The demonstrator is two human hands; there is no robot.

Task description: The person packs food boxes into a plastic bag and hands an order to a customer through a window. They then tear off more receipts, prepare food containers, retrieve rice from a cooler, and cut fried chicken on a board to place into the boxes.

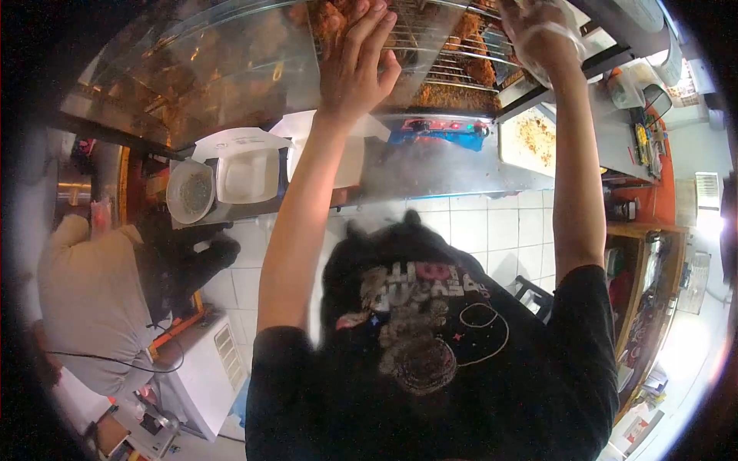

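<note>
My left hand (357, 69) is bare and rests with its fingers spread on the glass front of a display case (231, 69). Behind the glass, pieces of fried food (480, 71) with a brown crust lie on wire racks (450, 54). At the top edge, my right hand (544, 38) wears a clear plastic glove and reaches in at the case's right side. Its fingers are partly cut off and blurred, so whether it holds anything cannot be made out. Below my left forearm stand two open white boxes, a left box (247, 175) and a right box (350, 157).
A clear tub (191, 192) stands left of the boxes. A control panel (446, 127) with lit lamps runs under the case. To the right is a white tray (529, 142) with crumbs. Another person (92, 284) in a light top bends at the left, near a white appliance (204, 376).
</note>
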